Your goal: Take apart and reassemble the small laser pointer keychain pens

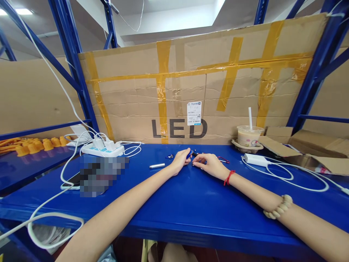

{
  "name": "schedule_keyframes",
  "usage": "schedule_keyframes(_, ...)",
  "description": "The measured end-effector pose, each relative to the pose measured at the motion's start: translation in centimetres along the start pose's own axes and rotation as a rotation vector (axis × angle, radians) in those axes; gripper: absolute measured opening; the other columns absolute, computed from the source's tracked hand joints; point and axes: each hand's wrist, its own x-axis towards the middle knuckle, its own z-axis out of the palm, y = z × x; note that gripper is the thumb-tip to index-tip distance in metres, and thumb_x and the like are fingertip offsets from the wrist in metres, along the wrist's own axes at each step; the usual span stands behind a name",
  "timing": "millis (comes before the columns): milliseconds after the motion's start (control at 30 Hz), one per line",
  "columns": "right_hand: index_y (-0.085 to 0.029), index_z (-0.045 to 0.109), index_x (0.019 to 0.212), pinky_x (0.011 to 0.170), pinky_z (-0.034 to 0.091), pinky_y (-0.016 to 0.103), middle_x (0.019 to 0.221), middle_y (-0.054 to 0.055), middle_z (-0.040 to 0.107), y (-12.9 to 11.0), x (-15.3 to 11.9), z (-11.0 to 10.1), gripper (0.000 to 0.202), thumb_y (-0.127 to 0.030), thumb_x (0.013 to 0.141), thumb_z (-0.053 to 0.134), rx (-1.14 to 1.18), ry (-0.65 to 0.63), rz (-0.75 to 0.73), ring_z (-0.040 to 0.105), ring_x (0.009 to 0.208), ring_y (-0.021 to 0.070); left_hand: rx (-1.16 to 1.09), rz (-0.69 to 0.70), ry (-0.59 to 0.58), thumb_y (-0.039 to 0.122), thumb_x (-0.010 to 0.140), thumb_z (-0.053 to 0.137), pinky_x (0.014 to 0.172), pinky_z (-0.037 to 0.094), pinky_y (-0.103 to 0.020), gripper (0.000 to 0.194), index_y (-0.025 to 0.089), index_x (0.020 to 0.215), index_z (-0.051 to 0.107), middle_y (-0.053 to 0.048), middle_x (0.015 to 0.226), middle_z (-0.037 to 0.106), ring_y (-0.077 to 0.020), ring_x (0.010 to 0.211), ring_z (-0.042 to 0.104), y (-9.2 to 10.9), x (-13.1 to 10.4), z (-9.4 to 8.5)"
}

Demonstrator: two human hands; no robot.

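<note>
Near the middle of the blue table (pixel 174 207), my left hand (pixel 180 161) is closed round a small blue piece (pixel 188 155). Close beside it on the right, my right hand (pixel 208 164) has its thumb and fingertips pinched together; anything between them is too small to make out. A short black part (pixel 194 154) shows between the two hands. To the left of my left hand lie a silver cylinder (pixel 157 166) and a small blue and metal piece (pixel 169 156). Behind my right hand a red loop-shaped item (pixel 223 159) is partly hidden.
A white power strip (pixel 103 149) with cables and a phone (pixel 71 181) are at the left. On the right are a drink cup (pixel 248 136), a white adapter (pixel 255 160) with a looped cable, and an open cardboard box (pixel 319 145). Taped cardboard (pixel 131 109) stands behind.
</note>
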Motion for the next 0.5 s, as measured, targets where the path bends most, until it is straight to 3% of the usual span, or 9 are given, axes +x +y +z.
schedule_keyframes(500,-0.024,0.066,0.08,0.059,0.042,0.027,0.078,0.0,0.067,-0.59,-0.33,-0.28,0.018,-0.036,0.076,0.053,-0.103,-0.002,0.057,0.056,0.063,0.0147,0.093,0.068,-0.004,0.036,0.084,0.033,0.042,0.02,-0.02,0.03,0.015,0.063,0.042,0.004,0.043,0.039,-0.0053,0.037,0.029,-0.7,0.34,-0.5)
